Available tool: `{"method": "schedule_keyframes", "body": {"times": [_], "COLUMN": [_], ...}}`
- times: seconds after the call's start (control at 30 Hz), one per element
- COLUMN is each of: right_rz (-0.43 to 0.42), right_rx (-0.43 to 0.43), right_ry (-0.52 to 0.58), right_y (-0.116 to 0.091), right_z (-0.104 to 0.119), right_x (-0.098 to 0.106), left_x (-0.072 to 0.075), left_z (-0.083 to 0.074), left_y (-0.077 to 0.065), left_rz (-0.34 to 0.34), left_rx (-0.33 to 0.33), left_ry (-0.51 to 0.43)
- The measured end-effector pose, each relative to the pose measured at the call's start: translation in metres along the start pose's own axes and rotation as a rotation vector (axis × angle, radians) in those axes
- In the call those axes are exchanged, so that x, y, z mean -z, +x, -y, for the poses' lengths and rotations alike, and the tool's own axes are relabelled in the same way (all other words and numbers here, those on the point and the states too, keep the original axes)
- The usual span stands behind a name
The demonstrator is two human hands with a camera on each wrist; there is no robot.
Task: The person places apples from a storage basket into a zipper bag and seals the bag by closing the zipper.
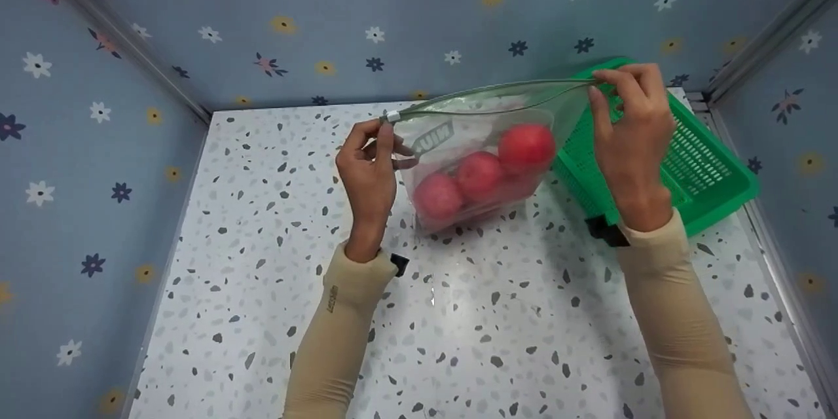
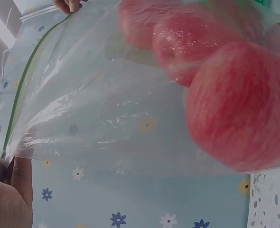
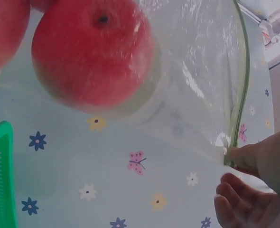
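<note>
A clear zip bag (image 1: 484, 121) with a green seal strip hangs between my two hands, its mouth parted a little along the top. Inside lie several red apples (image 1: 481, 175), seen close up as an apple (image 2: 239, 107) in the left wrist view and another apple (image 3: 92, 57) in the right wrist view. My left hand (image 1: 373, 160) pinches the left top corner by the white slider (image 1: 391, 116). With thumb and finger, my right hand (image 1: 632, 127) pinches the right top corner.
A green plastic basket (image 1: 707, 170) stands at the right on the speckled tabletop (image 1: 275, 242), partly behind the bag and right hand. Flower-patterned panels (image 1: 314, 33) enclose the table at the back and both sides.
</note>
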State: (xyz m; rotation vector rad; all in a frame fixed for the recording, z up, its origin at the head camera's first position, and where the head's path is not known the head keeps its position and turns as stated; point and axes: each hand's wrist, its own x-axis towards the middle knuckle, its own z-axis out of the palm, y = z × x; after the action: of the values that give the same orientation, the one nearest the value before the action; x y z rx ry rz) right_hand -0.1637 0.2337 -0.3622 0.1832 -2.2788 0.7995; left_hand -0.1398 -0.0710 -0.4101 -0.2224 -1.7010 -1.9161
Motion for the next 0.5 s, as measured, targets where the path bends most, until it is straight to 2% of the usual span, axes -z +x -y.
{"method": "schedule_keyframes", "body": {"times": [0.13, 0.23, 0.4, 0.5], "right_rz": [-0.086, -0.12, -0.069, -0.011], "right_rx": [0.028, 0.119, 0.332, 0.421], "right_ry": [0.02, 0.07, 0.153, 0.159], "right_y": [-0.008, -0.015, -0.022, -0.022], "right_z": [0.02, 0.042, 0.077, 0.093], "right_x": [-0.008, -0.018, -0.042, -0.053], "left_x": [-0.002, -0.003, -0.004, -0.005], "left_z": [-0.001, -0.002, -0.003, -0.002], "left_y": [-0.001, -0.001, -0.001, -0.002], "left_rz": [-0.011, -0.016, -0.01, -0.004], "left_rx": [0.006, 0.013, 0.009, 0.006], "left_ry": [-0.01, -0.019, -0.01, -0.002]}}
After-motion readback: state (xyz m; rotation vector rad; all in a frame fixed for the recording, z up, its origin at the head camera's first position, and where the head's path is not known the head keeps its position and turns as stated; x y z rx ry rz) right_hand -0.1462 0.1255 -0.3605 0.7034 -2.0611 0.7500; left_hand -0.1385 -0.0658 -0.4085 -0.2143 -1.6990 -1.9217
